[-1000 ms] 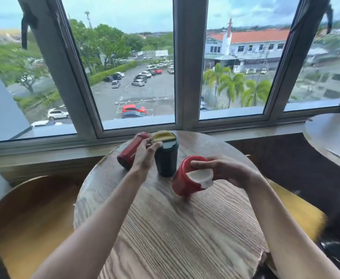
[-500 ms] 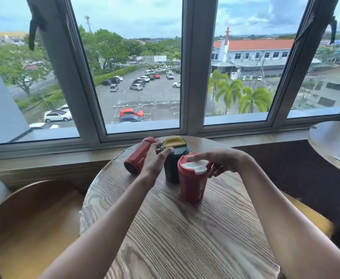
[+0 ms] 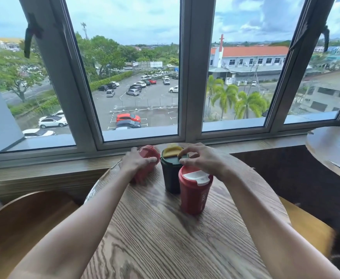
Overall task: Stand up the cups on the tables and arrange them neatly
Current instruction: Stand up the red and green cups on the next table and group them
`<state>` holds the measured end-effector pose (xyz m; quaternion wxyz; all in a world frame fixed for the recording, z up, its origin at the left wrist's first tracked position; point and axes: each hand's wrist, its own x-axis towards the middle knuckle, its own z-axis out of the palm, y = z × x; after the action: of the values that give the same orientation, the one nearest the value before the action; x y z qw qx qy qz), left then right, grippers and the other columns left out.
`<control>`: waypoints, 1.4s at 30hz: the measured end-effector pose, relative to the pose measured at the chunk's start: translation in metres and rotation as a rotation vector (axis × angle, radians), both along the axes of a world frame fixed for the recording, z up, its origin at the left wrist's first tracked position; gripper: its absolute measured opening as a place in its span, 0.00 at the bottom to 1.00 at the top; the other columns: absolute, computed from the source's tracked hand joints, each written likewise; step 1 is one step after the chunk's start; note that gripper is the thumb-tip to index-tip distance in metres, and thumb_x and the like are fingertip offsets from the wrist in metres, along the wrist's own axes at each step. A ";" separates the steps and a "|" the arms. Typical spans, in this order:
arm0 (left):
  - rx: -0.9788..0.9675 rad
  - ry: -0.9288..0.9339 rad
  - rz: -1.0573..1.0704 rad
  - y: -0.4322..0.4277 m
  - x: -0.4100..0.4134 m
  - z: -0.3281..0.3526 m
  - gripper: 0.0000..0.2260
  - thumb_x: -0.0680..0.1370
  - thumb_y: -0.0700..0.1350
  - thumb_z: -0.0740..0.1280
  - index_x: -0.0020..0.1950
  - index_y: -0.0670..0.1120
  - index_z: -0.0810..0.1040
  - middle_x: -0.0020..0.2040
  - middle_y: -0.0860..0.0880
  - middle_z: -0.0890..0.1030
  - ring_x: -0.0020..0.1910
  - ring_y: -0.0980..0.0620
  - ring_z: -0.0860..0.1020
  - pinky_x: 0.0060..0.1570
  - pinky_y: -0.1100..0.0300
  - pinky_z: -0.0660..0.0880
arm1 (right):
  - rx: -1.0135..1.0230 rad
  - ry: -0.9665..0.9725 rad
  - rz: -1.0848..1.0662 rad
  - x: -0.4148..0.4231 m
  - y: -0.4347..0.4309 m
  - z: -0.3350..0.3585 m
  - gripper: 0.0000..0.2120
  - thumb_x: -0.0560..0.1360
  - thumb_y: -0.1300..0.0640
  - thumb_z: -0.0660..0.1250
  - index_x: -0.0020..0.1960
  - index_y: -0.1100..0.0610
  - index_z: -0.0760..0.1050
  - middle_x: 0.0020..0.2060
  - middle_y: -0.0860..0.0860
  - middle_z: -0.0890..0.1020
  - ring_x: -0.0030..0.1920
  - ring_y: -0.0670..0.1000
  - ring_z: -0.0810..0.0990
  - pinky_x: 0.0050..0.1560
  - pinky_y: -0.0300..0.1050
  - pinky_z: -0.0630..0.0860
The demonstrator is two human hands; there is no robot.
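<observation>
Daylight pours through grey-framed windows (image 3: 182, 67) overlooking a car park (image 3: 136, 101). A round wooden bench (image 3: 165, 244) sits by the sill, a second one (image 3: 334, 146) at right.

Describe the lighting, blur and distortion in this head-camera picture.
Head view: bright daylight through the window; its grey frames bow outward from wide-angle distortion; the all-red cup under the left hand is motion-blurred; the white-lidded red cup and round wooden table stay sharp.

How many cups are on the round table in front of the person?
3: a red cup with a white lid nearest, a dark green cup with a yellow lid behind it, and a red cup under the left hand.
</observation>
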<state>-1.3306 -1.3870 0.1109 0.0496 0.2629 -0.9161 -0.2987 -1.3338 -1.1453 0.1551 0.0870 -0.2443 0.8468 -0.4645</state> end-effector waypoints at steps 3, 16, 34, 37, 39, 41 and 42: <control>-0.023 -0.022 -0.002 -0.004 0.000 -0.006 0.31 0.66 0.60 0.75 0.62 0.44 0.74 0.60 0.42 0.82 0.59 0.42 0.79 0.57 0.52 0.75 | -0.010 0.024 -0.042 0.000 -0.001 -0.005 0.06 0.72 0.57 0.74 0.49 0.51 0.83 0.59 0.52 0.74 0.60 0.54 0.77 0.64 0.50 0.73; 0.230 0.543 0.062 0.014 0.099 -0.030 0.37 0.63 0.49 0.80 0.69 0.46 0.71 0.56 0.46 0.80 0.51 0.48 0.80 0.51 0.57 0.77 | -0.118 0.010 -0.047 -0.005 -0.003 -0.015 0.05 0.71 0.59 0.74 0.47 0.53 0.83 0.56 0.51 0.76 0.55 0.53 0.80 0.56 0.43 0.76; 0.399 0.732 -0.125 0.083 0.137 -0.056 0.40 0.61 0.39 0.84 0.65 0.50 0.64 0.61 0.48 0.72 0.52 0.76 0.74 0.45 0.78 0.73 | -0.294 -0.125 -0.124 0.008 0.006 -0.011 0.18 0.77 0.48 0.68 0.61 0.57 0.79 0.56 0.54 0.84 0.54 0.53 0.83 0.51 0.42 0.78; 0.418 0.753 -0.144 0.083 0.137 -0.059 0.39 0.62 0.37 0.83 0.66 0.49 0.64 0.62 0.46 0.72 0.51 0.78 0.73 0.45 0.79 0.73 | -0.471 -0.173 -0.233 0.017 0.015 -0.024 0.22 0.78 0.44 0.63 0.63 0.58 0.77 0.57 0.54 0.82 0.54 0.48 0.81 0.48 0.41 0.75; 0.417 0.759 -0.171 0.084 0.137 -0.063 0.39 0.64 0.35 0.82 0.67 0.48 0.63 0.63 0.44 0.71 0.52 0.77 0.74 0.46 0.78 0.73 | -0.583 -0.210 -0.273 0.025 0.021 -0.042 0.22 0.76 0.38 0.62 0.58 0.54 0.79 0.57 0.55 0.82 0.59 0.52 0.80 0.57 0.49 0.76; 0.419 0.759 -0.176 0.085 0.137 -0.066 0.39 0.65 0.34 0.81 0.69 0.48 0.63 0.63 0.45 0.71 0.53 0.75 0.74 0.47 0.77 0.74 | -0.666 -0.273 -0.283 0.037 0.026 -0.060 0.29 0.69 0.28 0.62 0.56 0.50 0.79 0.59 0.54 0.82 0.63 0.54 0.79 0.62 0.54 0.73; 0.427 0.761 -0.170 0.084 0.137 -0.068 0.39 0.66 0.35 0.81 0.70 0.48 0.63 0.64 0.46 0.71 0.55 0.72 0.75 0.48 0.75 0.75 | -0.693 -0.301 -0.276 0.043 0.027 -0.069 0.34 0.64 0.24 0.62 0.56 0.49 0.79 0.60 0.52 0.82 0.64 0.53 0.78 0.62 0.53 0.71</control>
<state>-1.1940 -1.3027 0.0432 0.3029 0.0622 -0.7688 -0.5597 -1.2910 -1.1181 0.0861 0.0593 -0.0723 0.6427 -0.7604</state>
